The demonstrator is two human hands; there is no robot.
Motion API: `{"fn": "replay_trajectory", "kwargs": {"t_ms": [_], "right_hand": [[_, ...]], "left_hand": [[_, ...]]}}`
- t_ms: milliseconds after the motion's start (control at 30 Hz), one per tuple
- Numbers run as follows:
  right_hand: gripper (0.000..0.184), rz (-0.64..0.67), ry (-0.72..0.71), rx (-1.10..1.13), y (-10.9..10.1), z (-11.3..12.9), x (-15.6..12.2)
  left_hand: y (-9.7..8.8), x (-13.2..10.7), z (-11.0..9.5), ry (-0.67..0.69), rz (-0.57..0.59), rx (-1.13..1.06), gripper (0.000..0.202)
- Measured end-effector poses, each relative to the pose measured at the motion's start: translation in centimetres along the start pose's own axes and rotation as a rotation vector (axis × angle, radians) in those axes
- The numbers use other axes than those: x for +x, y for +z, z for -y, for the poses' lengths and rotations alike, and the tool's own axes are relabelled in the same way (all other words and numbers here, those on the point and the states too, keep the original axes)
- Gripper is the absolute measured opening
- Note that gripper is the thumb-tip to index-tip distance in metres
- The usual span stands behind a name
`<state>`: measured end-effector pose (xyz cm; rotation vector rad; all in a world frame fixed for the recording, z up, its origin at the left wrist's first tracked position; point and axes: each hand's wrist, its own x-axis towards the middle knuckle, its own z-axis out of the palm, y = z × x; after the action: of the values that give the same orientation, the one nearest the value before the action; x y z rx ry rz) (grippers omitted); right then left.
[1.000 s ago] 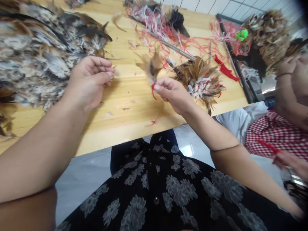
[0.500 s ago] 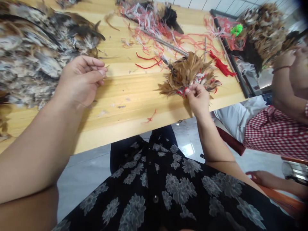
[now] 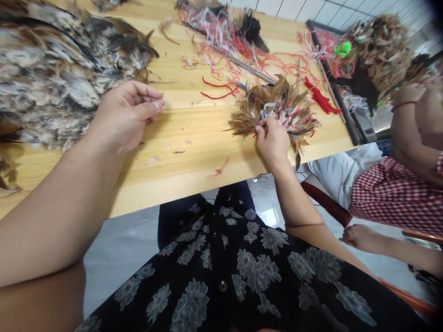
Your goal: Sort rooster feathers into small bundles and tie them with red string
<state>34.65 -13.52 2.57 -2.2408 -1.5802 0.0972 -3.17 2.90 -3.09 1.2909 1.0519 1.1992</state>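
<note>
My left hand (image 3: 133, 113) hovers over the wooden table, to the right of a large heap of feathers (image 3: 62, 83). Its thumb and forefinger are pinched; a tiny tip shows at them, too small to name. On the right lies a round bunch of brown feathers (image 3: 282, 90), with white strips and red string in its middle. My right hand (image 3: 273, 143) rests at the bunch's near side, thumb and fingers closed on a bit of red string (image 3: 255, 134). The fingers partly cover the bunch's near edge.
Red strings (image 3: 219, 87), a grey rod (image 3: 249, 67) and tangled pink and white strips (image 3: 211, 27) lie behind the bunch. A bundle of red cord (image 3: 320, 97) lies beside a dark-edged tray (image 3: 346, 115). Another person's arms (image 3: 411, 115) are at the far right.
My right hand has moved slightly left along the bunch, which has turned so its white and red middle shows more. My left hand remains pinched, shifted a little right in view.
</note>
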Motion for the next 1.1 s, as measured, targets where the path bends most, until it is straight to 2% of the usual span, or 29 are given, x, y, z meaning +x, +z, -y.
{"fn": "replay_trajectory", "kwargs": {"t_ms": [300,400,467,600,700,800,833,900,967,1033,1100], "right_hand": [[0.010,-0.107,-0.005,0.328,-1.2,-4.3,-1.4],[0.017,-0.081,-0.053,0.454,-1.2,-4.6,-1.8],[0.026,-0.051,-0.104,0.525,-1.5,-4.0,-1.9],[0.039,0.062,-0.225,0.619,-2.4,-1.0,-1.2],[0.037,0.167,-0.344,0.655,-2.3,2.0,0.6],[0.032,0.260,-0.455,0.677,-0.4,5.5,3.2],[0.029,0.300,-0.484,0.676,0.5,6.7,4.1],[0.021,0.369,-0.511,0.673,2.4,9.2,5.8],[0.015,0.427,-0.509,0.648,4.2,11.8,7.0],[0.013,0.464,-0.523,0.641,5.7,14.0,7.6],[0.011,0.481,-0.551,0.622,7.0,15.6,7.8]], "left_hand": [[1.7,-1.6,-1.2,0.042,-0.062,0.012,0.030],[1.9,-1.7,-1.1,0.061,-0.082,0.014,0.029],[1.8,-1.5,-1.1,0.092,-0.075,0.019,0.029],[0.7,-0.4,-1.8,0.226,-0.130,0.017,0.044],[-0.7,0.1,-3.3,0.362,-0.241,0.096,0.057],[-1.8,-0.9,-5.5,0.507,-0.339,0.307,0.043],[-2.0,-1.6,-6.4,0.508,-0.302,0.414,0.034],[-2.0,-3.1,-8.3,0.446,-0.316,0.582,0.023],[-1.7,-4.5,-10.1,0.278,-0.293,0.774,0.019],[-1.0,-5.5,-11.6,0.074,-0.157,0.935,0.027],[-0.1,-6.0,-12.7,-0.069,-0.045,1.073,0.033]]}}
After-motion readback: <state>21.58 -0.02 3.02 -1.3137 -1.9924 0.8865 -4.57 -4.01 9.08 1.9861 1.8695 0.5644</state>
